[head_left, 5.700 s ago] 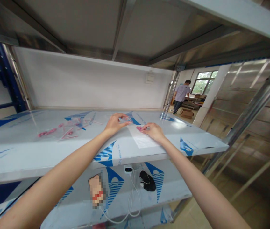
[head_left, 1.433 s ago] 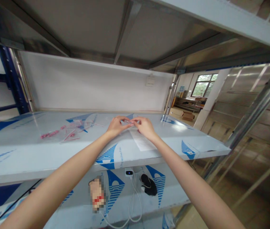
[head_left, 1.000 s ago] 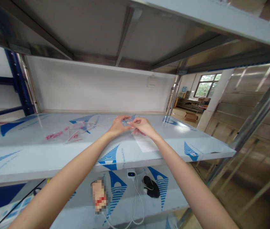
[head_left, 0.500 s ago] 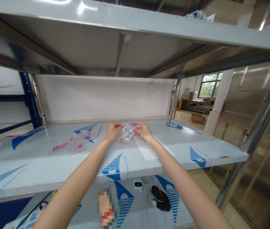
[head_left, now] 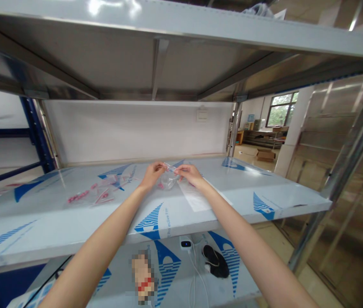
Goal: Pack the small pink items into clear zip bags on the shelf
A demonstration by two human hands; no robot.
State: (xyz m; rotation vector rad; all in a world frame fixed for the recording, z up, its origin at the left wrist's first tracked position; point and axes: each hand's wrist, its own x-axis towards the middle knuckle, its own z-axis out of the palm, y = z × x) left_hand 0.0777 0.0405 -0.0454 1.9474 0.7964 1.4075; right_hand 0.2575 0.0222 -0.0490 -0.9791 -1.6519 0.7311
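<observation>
Legible lettering is confined to the protective film on the shelf (head_left: 72,224). Near the middle of the front edge, blue lettering (head_left: 168,222) reads "Protective Film", partly blurred; it runs back from that edge, along the right side of a blue triangular emblem (head_left: 150,222). Left of centre, toward the back edge, a second inscription (head_left: 129,177) shows "PE"; the remainder is indistinct. Fine print (head_left: 17,235) toward the left front corner is too faint to read. Characters within the emblem near the right front corner (head_left: 263,206) cannot be made out. On the lower shelf (head_left: 177,295), a white device (head_left: 186,244) carries a lit blue display, its content too small to read.
</observation>
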